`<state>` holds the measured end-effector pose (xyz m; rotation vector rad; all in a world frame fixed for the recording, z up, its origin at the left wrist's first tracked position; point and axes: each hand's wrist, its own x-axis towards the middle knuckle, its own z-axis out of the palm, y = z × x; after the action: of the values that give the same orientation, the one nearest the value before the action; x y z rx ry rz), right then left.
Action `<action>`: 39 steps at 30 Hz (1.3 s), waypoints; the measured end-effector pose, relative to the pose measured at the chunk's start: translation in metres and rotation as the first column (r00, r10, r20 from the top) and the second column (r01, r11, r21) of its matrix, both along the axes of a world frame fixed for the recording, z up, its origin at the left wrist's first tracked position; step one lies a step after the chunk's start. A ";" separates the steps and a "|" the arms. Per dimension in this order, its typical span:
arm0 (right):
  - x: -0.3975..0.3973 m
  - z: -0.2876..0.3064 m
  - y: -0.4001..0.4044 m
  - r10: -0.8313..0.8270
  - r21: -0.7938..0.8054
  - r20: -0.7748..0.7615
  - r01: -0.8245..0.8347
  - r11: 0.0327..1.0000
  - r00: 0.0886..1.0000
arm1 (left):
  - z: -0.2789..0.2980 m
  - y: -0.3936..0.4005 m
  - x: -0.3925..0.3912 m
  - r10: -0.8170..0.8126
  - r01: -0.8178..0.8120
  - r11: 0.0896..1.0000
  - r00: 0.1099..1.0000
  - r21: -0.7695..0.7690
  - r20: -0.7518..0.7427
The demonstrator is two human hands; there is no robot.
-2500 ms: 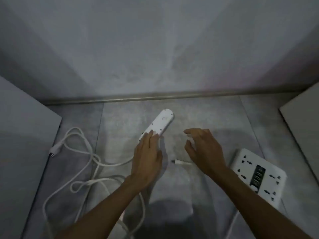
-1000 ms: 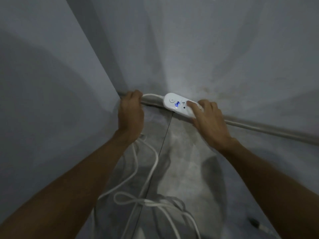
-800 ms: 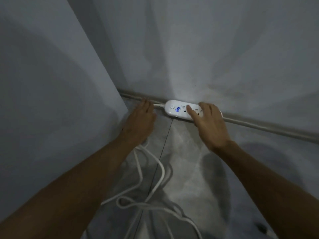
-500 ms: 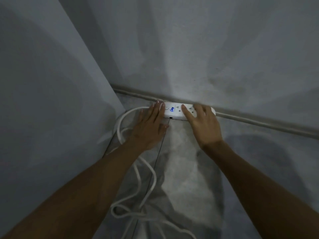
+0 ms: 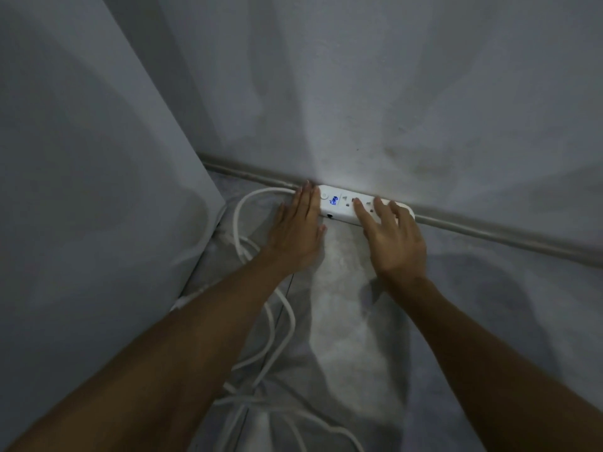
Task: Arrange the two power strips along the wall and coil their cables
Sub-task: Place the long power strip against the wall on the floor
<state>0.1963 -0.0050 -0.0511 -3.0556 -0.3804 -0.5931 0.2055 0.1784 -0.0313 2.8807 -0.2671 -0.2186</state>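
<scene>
Head view, dim light, floor corner. One white power strip (image 5: 346, 208) is in sight, lying flat on the floor with its long side against the base of the wall (image 5: 391, 93). Its right end is partly covered by my right hand (image 5: 396, 243), so I cannot count its sockets; two show clearly, plus a round button and a small blue-lit mark near the left end. A second strip is not in frame.

My left hand (image 5: 295, 231) lies flat on the floor, fingers straight and together, fingertips touching the strip's left end at the skirting. My right hand rests on the strip's top with fingers spread and straight, gripping nothing.

One white cable (image 5: 241, 223) leaves the strip's left end, passes behind my left hand, and runs down the floor in loose loops. My left forearm hides part of it, and the bottom edge cuts it off, so I cannot count the loops or confirm that it is a single cable. A pale panel (image 5: 81, 158) stands to the left; a small white plug-like piece at its foot is too blurred to identify.
</scene>
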 end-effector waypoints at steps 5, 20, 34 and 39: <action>-0.003 -0.004 -0.006 -0.013 0.050 -0.027 0.014 0.999 1.000 | 0.009 -0.009 -0.004 0.018 -0.017 0.999 0.999 -0.043 0.034; -0.006 0.014 -0.009 -0.032 0.102 -0.187 0.051 0.993 0.982 | 0.018 -0.025 -0.009 0.076 -0.074 0.996 0.997 -0.044 0.032; -0.002 0.035 -0.015 -0.098 0.022 -0.283 0.109 0.994 0.954 | 0.040 0.004 -0.135 0.643 -0.481 0.623 0.764 -0.617 0.053; -0.001 0.038 -0.018 -0.026 0.024 -0.386 0.038 0.999 0.922 | 0.028 0.010 -0.128 0.523 -0.418 0.707 0.852 -0.571 0.025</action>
<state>0.1949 -0.0230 -0.0136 -3.0490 -0.3050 0.0130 0.0775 0.1883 -0.0037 2.2809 0.3433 0.2004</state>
